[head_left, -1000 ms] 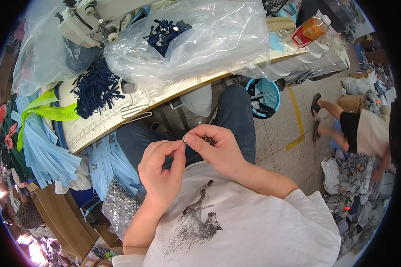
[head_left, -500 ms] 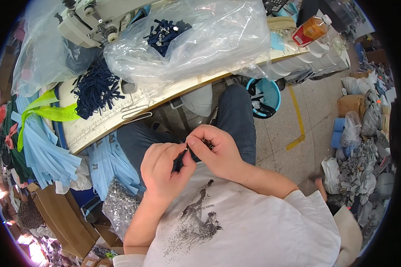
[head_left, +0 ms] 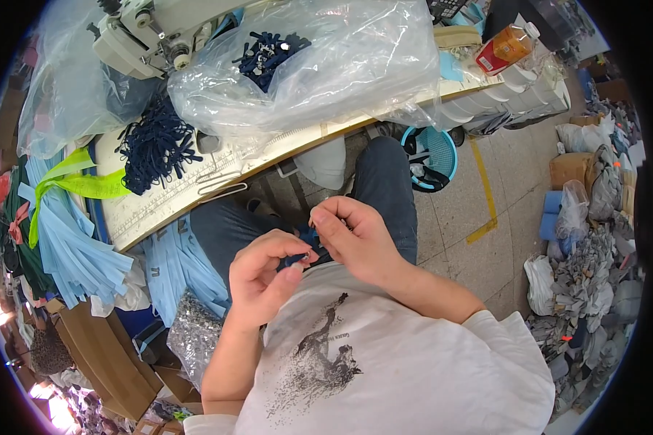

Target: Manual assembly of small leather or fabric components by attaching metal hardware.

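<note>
Over my lap, my left hand (head_left: 263,279) pinches a small navy fabric loop (head_left: 294,259) between thumb and forefinger; a bit of shiny metal shows at its end. Close beside it and slightly farther from my body, my right hand (head_left: 359,243) is closed, thumb pressed to forefinger, and what it holds is hidden in the fingers. The two hands are apart. Similar navy loops lie in a heap (head_left: 156,148) at the table's left. Another pile of navy loops with metal pieces (head_left: 266,61) lies on the clear plastic bag.
The white table (head_left: 141,217) crosses in front of my knees, with a sewing machine (head_left: 134,43) at the back left and a clear plastic bag (head_left: 355,80) over its middle. Light blue strips (head_left: 80,246) hang at left. A blue basket (head_left: 442,156) stands on the floor beyond my knee.
My hands have drawn apart. The left has come lower with the navy loop, which shows more plainly now; the right has shifted slightly right, and the metal pieces seen in it before are hidden.
</note>
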The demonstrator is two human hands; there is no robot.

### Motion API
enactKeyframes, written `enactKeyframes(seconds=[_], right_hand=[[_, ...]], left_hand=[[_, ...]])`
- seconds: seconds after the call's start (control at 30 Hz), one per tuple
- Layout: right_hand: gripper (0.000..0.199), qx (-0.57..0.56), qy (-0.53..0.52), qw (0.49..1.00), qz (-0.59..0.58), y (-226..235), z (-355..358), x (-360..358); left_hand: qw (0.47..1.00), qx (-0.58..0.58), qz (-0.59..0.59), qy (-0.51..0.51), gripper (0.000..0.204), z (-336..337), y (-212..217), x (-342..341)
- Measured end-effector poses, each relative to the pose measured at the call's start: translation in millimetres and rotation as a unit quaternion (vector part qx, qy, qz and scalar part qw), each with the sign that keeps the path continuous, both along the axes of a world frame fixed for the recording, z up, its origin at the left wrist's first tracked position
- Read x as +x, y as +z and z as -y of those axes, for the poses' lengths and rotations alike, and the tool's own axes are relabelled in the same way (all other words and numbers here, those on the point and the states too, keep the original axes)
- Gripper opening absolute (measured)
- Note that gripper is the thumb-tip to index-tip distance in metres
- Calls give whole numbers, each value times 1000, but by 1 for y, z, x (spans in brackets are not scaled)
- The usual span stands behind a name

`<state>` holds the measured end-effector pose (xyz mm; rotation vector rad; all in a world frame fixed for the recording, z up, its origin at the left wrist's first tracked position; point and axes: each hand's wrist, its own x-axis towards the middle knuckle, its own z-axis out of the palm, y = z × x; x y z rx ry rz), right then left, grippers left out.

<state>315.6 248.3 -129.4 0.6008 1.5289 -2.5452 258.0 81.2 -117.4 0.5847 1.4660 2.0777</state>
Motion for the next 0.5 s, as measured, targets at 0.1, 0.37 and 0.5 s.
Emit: enactKeyframes(seconds=[0.1,0.37,0.5], right_hand=[[18,3,11,1000,-8,2,-1,0],[17,124,32,987,-100,1,-2,2],[18,154,48,979,-122,2,-3,1]], left_hand=[[997,-74,-26,20,24,5,-8,-1],[983,-164,-72,35,27,5,-8,-3],[979,-180,-84,33,24,8,-6,-2]])
